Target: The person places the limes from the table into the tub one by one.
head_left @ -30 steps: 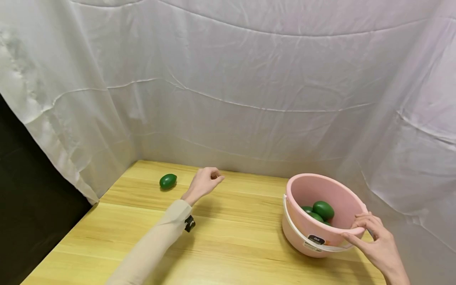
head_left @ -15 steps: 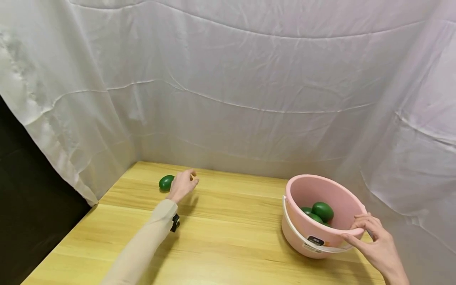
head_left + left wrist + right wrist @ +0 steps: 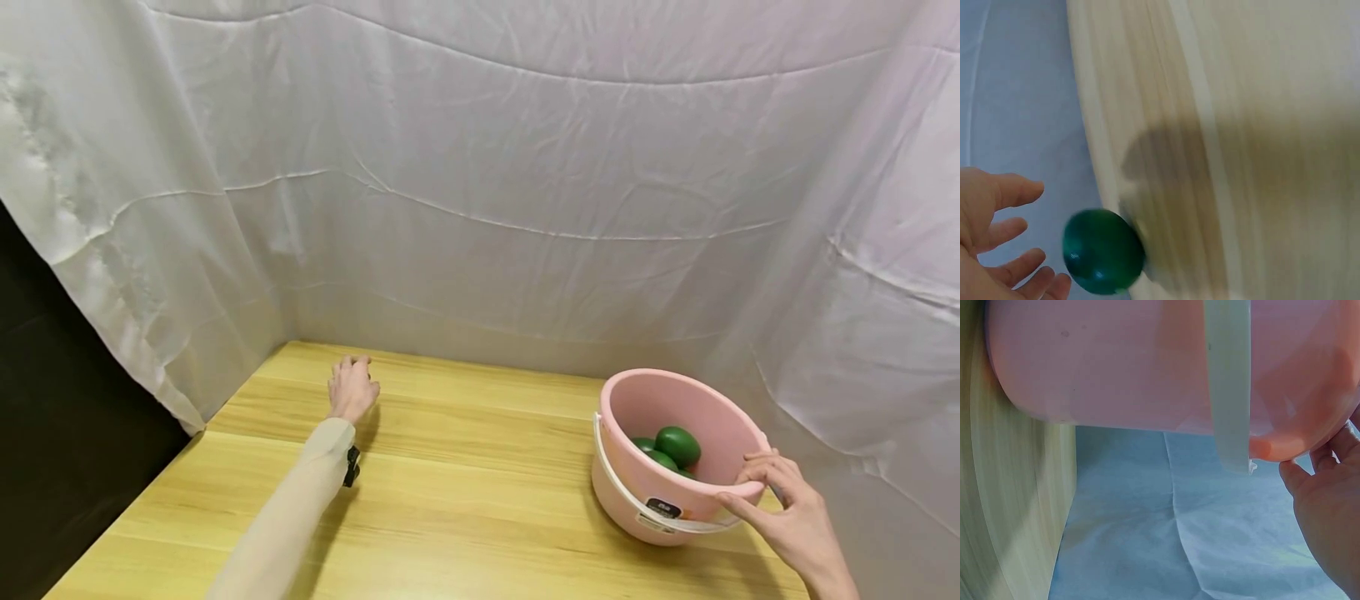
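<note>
At the table's far left, my left hand (image 3: 352, 390) reaches over a glossy dark green oval fruit, which it hides in the head view. In the left wrist view the fruit (image 3: 1104, 251) lies on the table beside the spread fingers (image 3: 1015, 265), with thumb and fingers not curled round it. My right hand (image 3: 795, 508) pinches the rim of a pink bucket (image 3: 626, 508), thumb outside and fingers over the edge. Inside the bucket sit several similar green fruits (image 3: 678, 447). Its white handle (image 3: 1229, 381) hangs down along the outer wall.
The wooden table (image 3: 480, 500) carries the bucket at its right side. A pale curtain (image 3: 480, 208) hangs behind the back edge and along both sides. A dark area (image 3: 67, 433) shows beyond the table's left edge.
My left hand has moved leftward across the table and now covers the lone green fruit, its fingers spreading. My right hand stays on the bucket's rim.
</note>
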`<state>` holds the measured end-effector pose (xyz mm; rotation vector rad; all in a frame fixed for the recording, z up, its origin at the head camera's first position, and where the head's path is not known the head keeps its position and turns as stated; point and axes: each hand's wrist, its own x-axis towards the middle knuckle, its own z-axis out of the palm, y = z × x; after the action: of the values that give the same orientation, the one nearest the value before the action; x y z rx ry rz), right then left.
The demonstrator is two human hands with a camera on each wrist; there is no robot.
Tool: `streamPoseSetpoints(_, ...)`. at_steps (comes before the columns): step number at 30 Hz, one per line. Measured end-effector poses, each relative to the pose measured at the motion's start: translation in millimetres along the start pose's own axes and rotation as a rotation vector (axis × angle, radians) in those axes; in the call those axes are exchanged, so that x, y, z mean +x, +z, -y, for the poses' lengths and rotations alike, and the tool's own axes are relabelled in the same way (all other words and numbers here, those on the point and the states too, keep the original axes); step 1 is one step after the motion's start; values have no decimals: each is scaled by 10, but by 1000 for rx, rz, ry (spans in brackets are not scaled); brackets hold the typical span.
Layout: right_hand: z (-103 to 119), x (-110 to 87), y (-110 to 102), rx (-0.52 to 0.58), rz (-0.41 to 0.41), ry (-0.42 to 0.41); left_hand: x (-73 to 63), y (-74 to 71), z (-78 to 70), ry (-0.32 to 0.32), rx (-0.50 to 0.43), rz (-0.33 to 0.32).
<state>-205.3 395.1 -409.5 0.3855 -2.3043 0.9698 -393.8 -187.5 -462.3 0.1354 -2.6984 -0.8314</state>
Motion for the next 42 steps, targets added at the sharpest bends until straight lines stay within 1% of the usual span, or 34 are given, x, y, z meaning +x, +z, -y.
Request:
streamPoseSetpoints(6, -13, -5, 4, 2, -1, 4, 36, -31, 155, -34, 43, 33)
streamPoseSetpoints(9, -25, -7, 5, 5, -2, 12, 48, -52, 211, -51, 43, 47)
streamPoseSetpoints(17, -67, -10, 3, -4, -15, 3, 68, -50, 313, -39, 62, 111)
streamPoseSetpoints(26, -33, -7, 12, -7, -9, 15, 19, -1, 311, -22, 1, 109)
streamPoseSetpoints(32, -57, 6, 17, 4, -20, -2, 27, 46, 358, -58, -26, 145)
streamPoseSetpoints(36, -55, 18, 7, 15, -20, -7, 27, 31, 373, -73, -41, 159)
streamPoseSetpoints(39, -43, 11, 2, 5, -12, -6, 19, 21, 375, -81, -51, 161)
streamPoseSetpoints(42, -30, 1, 4, -2, -8, -3, 8, 27, 375, -103, -82, 161)
